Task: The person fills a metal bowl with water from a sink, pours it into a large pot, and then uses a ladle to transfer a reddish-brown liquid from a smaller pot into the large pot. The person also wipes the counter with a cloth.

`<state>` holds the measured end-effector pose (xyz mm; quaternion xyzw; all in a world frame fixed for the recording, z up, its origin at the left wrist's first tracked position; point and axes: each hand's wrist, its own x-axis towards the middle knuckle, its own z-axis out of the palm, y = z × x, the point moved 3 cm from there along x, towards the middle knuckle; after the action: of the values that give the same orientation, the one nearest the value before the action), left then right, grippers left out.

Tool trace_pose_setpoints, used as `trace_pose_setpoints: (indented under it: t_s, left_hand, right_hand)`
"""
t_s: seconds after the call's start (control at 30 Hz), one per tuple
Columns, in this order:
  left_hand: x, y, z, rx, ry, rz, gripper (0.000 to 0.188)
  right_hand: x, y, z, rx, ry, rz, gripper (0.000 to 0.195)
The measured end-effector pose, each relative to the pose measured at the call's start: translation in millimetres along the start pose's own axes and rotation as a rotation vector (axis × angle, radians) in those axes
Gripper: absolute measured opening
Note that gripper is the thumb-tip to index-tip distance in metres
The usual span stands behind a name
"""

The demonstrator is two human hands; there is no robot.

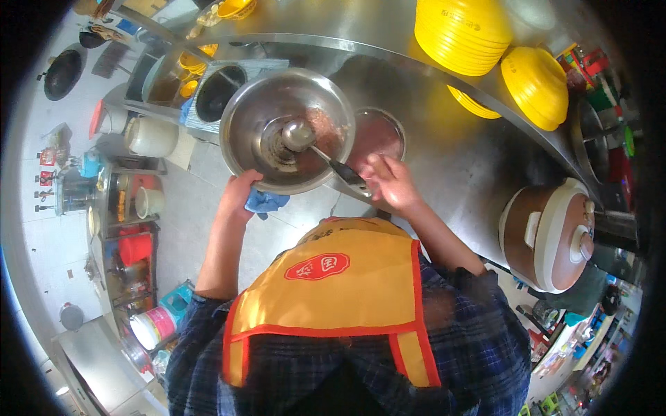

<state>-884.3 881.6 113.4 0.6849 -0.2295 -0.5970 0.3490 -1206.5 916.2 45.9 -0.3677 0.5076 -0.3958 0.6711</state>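
A wide stainless steel bowl is tilted in front of me, over the counter's left edge. My left hand grips its near-left rim, with a blue cloth bunched under the bowl beside that hand. Inside lie a steel ladle, bowl end down, and pinkish minced meat along the right wall. The ladle's black handle crosses the rim toward my right hand. My fingers are at the handle's end; whether they close on it is unclear. Behind them sits a round pan of pink meat, partly covered.
The steel counter extends right to a brown-and-white rice cooker. Stacked yellow bowls stand on the raised shelf. A dark round pot opening lies beyond the bowl on the left. Shelves with containers line the left side, across the tiled floor.
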Motion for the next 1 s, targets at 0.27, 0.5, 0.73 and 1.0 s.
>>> trace_pose_setpoints:
  t_s: [0.27,0.5,0.73,1.0]
  left_hand:
    - [-6,-14,-20,-0.111,-0.008,-0.041,0.026]
    - [-24,-27,-31,-0.138,0.034,-0.096,0.031]
    - [-52,-39,-46,-0.186,0.059,-0.073,0.031]
    - [-100,3,-61,-0.195,0.071,0.025,0.034]
  right_hand:
    - [4,74,-51,0.017,0.385,0.135,0.040]
    - [50,76,-46,0.294,0.253,0.113,0.034]
    - [49,46,-51,0.169,0.163,0.155,0.023]
    - [36,-49,-38,0.145,0.122,0.110,0.029]
